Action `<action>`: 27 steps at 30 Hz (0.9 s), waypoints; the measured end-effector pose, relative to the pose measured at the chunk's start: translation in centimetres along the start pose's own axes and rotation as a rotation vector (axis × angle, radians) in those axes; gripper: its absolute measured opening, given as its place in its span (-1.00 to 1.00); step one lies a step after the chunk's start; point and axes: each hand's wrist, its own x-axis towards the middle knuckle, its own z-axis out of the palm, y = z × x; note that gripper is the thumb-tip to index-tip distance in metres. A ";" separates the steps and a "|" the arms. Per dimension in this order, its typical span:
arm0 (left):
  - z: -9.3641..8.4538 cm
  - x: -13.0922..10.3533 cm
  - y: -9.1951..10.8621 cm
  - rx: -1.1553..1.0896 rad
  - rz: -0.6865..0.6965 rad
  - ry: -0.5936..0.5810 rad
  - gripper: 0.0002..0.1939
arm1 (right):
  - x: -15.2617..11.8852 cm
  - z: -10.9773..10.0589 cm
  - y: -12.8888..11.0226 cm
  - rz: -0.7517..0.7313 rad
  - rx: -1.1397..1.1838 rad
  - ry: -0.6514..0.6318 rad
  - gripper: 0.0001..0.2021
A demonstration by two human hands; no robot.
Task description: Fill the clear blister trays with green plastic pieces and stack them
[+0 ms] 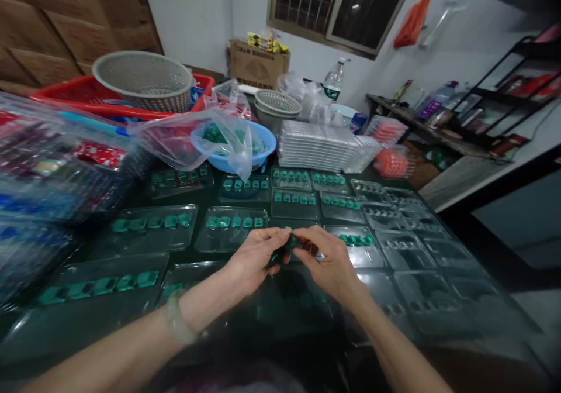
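Observation:
My left hand (258,254), with a pale bangle (179,318) on its wrist, is closed on small dark green pieces (293,242) at the middle of the view. Against them, my right hand (326,258) pinches from the other side, its thumb and fingertips nearly touching the left ones. How many pieces are held is too blurred to tell. Around both hands lie clear plastic trays (232,238), several with a row of green pieces (155,222). On the right, clear trays (405,250) show no green pieces.
Behind the trays stand a blue basin (267,141) of green pieces partly under a plastic bag, stacked clear trays (313,147), and a grey basket (142,80) on a red crate. Blurred wrapped packs (56,171) rise at the left.

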 end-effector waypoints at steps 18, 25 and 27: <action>3.8 -1.3 -2.7 0.174 -0.108 -0.159 -0.80 | -6.8 -1.4 -1.0 0.367 0.399 0.361 -0.86; 3.3 -1.1 -3.3 0.227 0.004 -0.206 -0.80 | -7.1 0.2 -1.1 0.547 0.668 0.303 -0.78; 3.2 -1.1 -3.5 0.289 0.064 -0.184 -0.81 | -7.1 0.7 -1.2 0.577 0.672 0.325 -0.79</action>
